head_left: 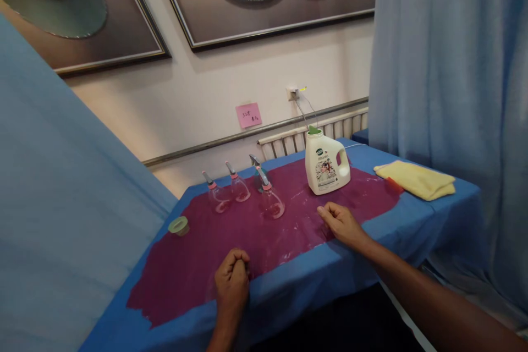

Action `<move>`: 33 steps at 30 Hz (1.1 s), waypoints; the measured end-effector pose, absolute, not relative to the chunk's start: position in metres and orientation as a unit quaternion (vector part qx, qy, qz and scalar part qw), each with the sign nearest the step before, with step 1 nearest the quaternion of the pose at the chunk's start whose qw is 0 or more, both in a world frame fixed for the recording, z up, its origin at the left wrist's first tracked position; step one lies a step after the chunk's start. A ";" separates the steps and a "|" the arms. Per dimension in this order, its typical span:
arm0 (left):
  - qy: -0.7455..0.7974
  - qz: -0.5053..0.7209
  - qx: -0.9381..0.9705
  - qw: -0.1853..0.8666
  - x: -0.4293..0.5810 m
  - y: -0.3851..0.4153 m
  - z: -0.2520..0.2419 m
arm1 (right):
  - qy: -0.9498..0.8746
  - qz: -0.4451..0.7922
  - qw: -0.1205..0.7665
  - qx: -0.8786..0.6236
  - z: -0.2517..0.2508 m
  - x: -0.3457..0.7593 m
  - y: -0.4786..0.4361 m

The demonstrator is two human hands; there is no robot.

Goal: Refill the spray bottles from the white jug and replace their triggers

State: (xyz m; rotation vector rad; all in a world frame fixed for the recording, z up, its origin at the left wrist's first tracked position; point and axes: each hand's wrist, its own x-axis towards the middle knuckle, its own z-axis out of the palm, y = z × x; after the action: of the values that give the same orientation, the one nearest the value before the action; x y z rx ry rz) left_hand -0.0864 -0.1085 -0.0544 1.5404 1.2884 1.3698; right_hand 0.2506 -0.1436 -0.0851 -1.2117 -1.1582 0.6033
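While both hands are at the near edge of the bench (385,224), the left hand (233,276) and right hand (340,224) each have fingers curled in, pressed together. Under them, one purple sheet (193,272). Beyond: one green cup (179,226), left; four spray bottles (271,202), three clear with pink collars, one teal behind the foremost. One cream jug (324,173) stands just beyond the right hand; label has a dark-green round logo, print illegible. One yellow cloth (417,179), right. Wall: one pink note (248,115), handwritten, apparently "32", remainder unclear; two framed pictures (268,19).
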 end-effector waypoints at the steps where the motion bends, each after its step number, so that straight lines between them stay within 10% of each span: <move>1: 0.497 0.528 0.594 0.348 -0.087 -0.109 -0.054 | -0.506 0.263 0.628 -0.530 -0.085 0.251 -0.144; 33: 0.484 0.523 0.605 0.356 -0.084 -0.112 -0.052 | -0.508 0.256 0.624 -0.536 -0.086 0.250 -0.146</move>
State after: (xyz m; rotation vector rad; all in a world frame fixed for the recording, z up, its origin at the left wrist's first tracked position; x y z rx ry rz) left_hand -0.0843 -0.1120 -0.0518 1.5620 1.2507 1.3515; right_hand 0.2502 -0.1465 -0.0856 -1.2309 -1.1652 0.5886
